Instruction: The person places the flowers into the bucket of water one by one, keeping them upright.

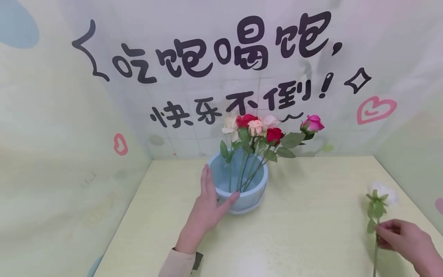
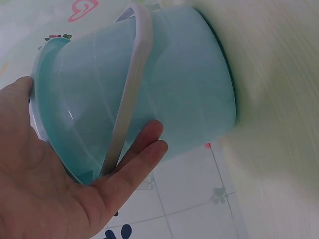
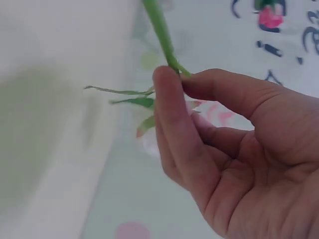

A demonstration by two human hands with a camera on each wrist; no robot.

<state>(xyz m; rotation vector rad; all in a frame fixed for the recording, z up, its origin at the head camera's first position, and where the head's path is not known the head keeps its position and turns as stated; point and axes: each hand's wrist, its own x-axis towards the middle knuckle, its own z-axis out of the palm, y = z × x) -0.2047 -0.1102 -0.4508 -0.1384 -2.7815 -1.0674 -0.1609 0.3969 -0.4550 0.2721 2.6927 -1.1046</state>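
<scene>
A light blue bucket (image 1: 254, 198) with a pale handle (image 2: 130, 79) stands on the table, several artificial roses (image 1: 256, 132) leaning out of it. My left hand (image 1: 209, 206) rests against its near left side, fingers straight along the outside and thumb at the front rim. In the left wrist view, two fingertips (image 2: 154, 137) lie by the bucket wall, beside the handle. Over the table's right side, my right hand (image 1: 405, 238) pinches the green stem (image 3: 162, 37) of a white rose (image 1: 384, 192) between thumb and fingers. Its bloom points away from me and is partly blurred.
A pale wooden table (image 1: 304, 231) runs back to a printed white wall covering (image 1: 194, 23) with black lettering. Similar hangings close in both sides. One pink rose (image 1: 313, 124) sticks out to the right, past the bucket's rim.
</scene>
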